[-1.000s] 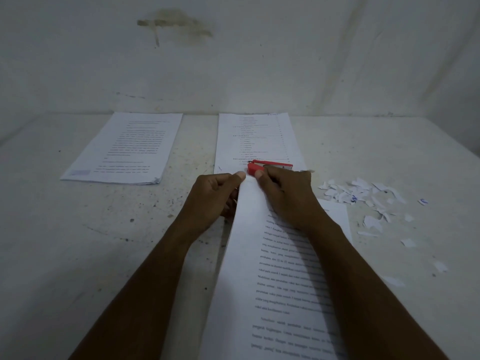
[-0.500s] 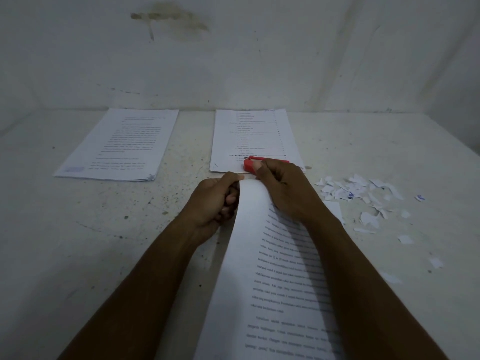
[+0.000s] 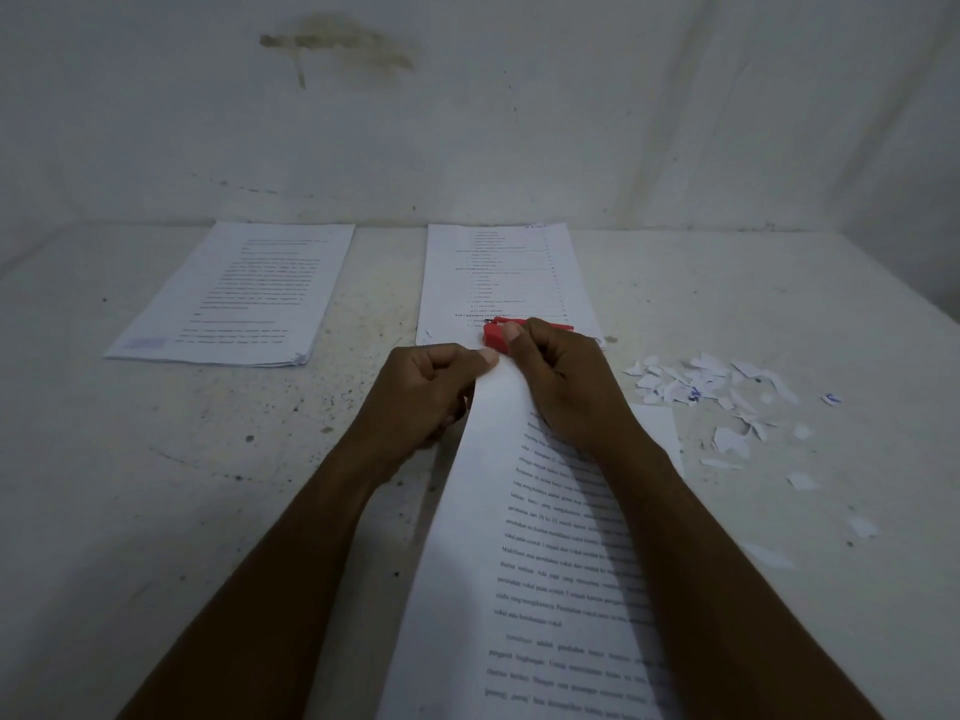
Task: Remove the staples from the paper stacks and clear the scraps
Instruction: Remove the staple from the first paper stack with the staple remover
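Observation:
A printed paper stack (image 3: 524, 537) lies lengthwise in front of me, its far end lifted. My left hand (image 3: 426, 392) pinches that far corner, thumb on top. My right hand (image 3: 561, 387) grips a red staple remover (image 3: 493, 337) whose front end sits at the same corner, just past the paper's far edge. The staple itself is hidden by my fingers. Torn white paper scraps (image 3: 711, 387) lie scattered on the table to the right of my right hand.
Two more printed stacks lie at the back of the white table (image 3: 156, 485): one at far left (image 3: 244, 298), one at centre (image 3: 498, 272) just behind the remover. A stained white wall (image 3: 467, 122) rises close behind them.
Both hands have stayed at the stack's far corner. The lifted paper end has curled a little tighter between them, and the remover shifted slightly left.

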A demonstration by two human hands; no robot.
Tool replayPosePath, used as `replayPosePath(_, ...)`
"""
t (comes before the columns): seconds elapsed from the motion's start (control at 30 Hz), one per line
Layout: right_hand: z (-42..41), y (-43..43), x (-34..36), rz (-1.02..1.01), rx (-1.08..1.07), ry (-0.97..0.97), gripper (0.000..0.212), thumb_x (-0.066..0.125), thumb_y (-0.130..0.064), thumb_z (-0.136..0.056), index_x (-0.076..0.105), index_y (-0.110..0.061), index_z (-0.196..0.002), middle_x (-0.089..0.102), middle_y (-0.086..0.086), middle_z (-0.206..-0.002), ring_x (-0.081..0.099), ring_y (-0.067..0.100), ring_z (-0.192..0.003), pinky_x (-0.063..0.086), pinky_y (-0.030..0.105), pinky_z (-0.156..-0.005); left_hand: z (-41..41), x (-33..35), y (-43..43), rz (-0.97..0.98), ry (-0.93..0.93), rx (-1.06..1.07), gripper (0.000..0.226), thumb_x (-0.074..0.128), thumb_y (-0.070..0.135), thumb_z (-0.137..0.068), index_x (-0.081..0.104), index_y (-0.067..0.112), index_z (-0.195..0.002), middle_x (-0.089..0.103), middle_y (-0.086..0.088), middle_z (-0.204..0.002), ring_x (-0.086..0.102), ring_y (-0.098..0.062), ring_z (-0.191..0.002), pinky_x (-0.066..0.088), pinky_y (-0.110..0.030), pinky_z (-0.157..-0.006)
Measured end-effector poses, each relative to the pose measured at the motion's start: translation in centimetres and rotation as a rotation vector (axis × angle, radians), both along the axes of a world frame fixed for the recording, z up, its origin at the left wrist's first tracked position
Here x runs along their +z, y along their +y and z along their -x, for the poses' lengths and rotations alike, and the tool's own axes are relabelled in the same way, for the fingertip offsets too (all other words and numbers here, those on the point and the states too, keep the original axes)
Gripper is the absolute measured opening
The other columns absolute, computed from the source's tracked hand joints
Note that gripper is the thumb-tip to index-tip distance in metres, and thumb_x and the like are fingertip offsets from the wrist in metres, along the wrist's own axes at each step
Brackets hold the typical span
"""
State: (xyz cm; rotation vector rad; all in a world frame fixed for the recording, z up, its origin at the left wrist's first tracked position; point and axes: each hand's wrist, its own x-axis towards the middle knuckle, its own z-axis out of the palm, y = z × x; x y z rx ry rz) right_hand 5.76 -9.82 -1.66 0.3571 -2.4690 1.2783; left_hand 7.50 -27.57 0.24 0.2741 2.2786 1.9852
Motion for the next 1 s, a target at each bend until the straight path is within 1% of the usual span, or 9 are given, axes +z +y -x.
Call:
replayPosePath(0.07, -0.1, 0.0, 0.2, -0.004, 0.017, 0.018, 0.058, 0.039, -0.056, -0.100, 0.068, -0.006, -0.098, 0.070, 0.005, -0.085, 0.065, 0.020, -0.081, 0.050, 0.043, -0.073, 0.0, 0.2, -0.4, 0.001, 0.048, -0.045, 0.015, 0.067, 0.023, -0.091, 0.072, 0.013, -0.082, 0.063, -0.004, -0.060, 0.051, -0.016, -0.046, 0.039, -0.020, -0.044)
replayPosePath(0.13, -0.3, 0.3, 0.3, 0.006, 0.041, 0.024, 0.051, 0.039, -0.050, -0.101, 0.067, -0.007, -0.096, 0.068, 0.002, -0.080, 0.063, 0.016, -0.076, 0.049, 0.039, -0.070, 0.1, 0.1, -0.6, -0.016, 0.059, -0.052, 0.010, 0.069, 0.014, -0.090, 0.072, 0.008, -0.097, 0.075, -0.003, -0.076, 0.069, -0.015, -0.061, 0.053, -0.022, -0.054)
replayPosePath(0.23, -0.7, 0.8, 0.5, 0.018, 0.083, 0.024, 0.029, 0.046, -0.036, -0.097, 0.058, -0.014, -0.081, 0.060, -0.006, -0.069, 0.055, 0.009, -0.066, 0.045, 0.032, -0.063, 0.5, -0.3, -1.0, 0.011, 0.094, -0.055, 0.013, 0.071, 0.013, -0.088, 0.071, 0.008, -0.100, 0.077, -0.004, -0.093, 0.075, -0.021, -0.085, 0.061, -0.033, -0.074)
replayPosePath(0.37, -0.9, 1.3, 0.4, -0.054, 0.085, 0.085, 0.009, 0.063, -0.033, -0.082, 0.060, -0.027, -0.086, 0.062, -0.021, -0.081, 0.058, 0.002, -0.079, 0.045, 0.021, -0.070, 1.0, -1.0, -1.3, 0.081, 0.161, -0.015, 0.016, 0.074, 0.017, -0.085, 0.071, 0.006, -0.097, 0.076, -0.003, -0.090, 0.074, -0.020, -0.083, 0.062, -0.035, -0.076)
replayPosePath(0.57, -1.1, 2.0, 0.4, -0.078, 0.086, 0.179, 0.015, 0.073, -0.035, -0.075, 0.065, -0.024, -0.081, 0.059, -0.025, -0.082, 0.054, 0.009, -0.082, 0.046, 0.040, -0.073, 1.1, -1.7, -1.5, 0.310, 0.463, 0.010, 0.008, 0.076, 0.026, -0.084, 0.072, 0.020, -0.086, 0.069, 0.013, -0.078, 0.063, -0.010, -0.075, 0.052, -0.013, -0.069)
replayPosePath(0.67, -1.0, 2.5, -0.2, -0.081, 0.127, 0.157, 0.017, 0.076, -0.034, -0.071, 0.068, -0.021, -0.080, 0.064, -0.019, -0.092, 0.057, 0.011, -0.094, 0.048, 0.043, -0.081, 1.3, -2.0, -2.0, 0.414, 0.634, -0.037, 0.023, 0.073, 0.038, -0.080, 0.077, 0.019, -0.093, 0.071, 0.015, -0.086, 0.064, -0.008, -0.080, 0.054, -0.023, -0.069)
replayPosePath(0.8, -0.7, 3.3, -0.5, -0.093, 0.196, 0.088, 0.023, 0.082, -0.032, -0.066, 0.069, -0.017, -0.078, 0.064, -0.019, -0.100, 0.057, 0.008, -0.106, 0.048, 0.026, -0.088, 1.5, -2.2, -2.0, 0.475, 0.753, -0.142, 0.031, 0.077, 0.039, -0.074, 0.078, 0.011, -0.086, 0.076, 0.000, -0.091, 0.068, -0.015, -0.082, 0.057, -0.029, -0.074)
replayPosePath(0.9, -0.6, 3.5, -0.6, -0.110, 0.234, 0.044, 0.024, 0.087, -0.024, -0.068, 0.064, -0.026, -0.074, 0.057, -0.031, -0.095, 0.055, -0.004, -0.100, 0.045, 0.014, -0.087, 1.4, -2.3, -1.8, 0.491, 0.744, -0.199, 0.024, 0.081, 0.033, -0.068, 0.078, 0.013, -0.081, 0.076, 0.003, -0.092, 0.066, -0.009, -0.083, 0.052, -0.017, -0.078)
replayPosePath(1.0, -0.4, 3.5, -0.5, -0.122, 0.225, 0.010, 0.030, 0.088, -0.024, -0.068, 0.061, -0.035, -0.074, 0.055, -0.032, -0.094, 0.055, -0.004, -0.092, 0.043, 0.015, -0.085, 1.6, -2.4, -1.8, 0.490, 0.734, -0.223, 0.022, 0.082, 0.033, -0.069, 0.078, 0.014, -0.080, 0.075, 0.004, -0.091, 0.065, -0.006, -0.083, 0.047, -0.008, -0.077)
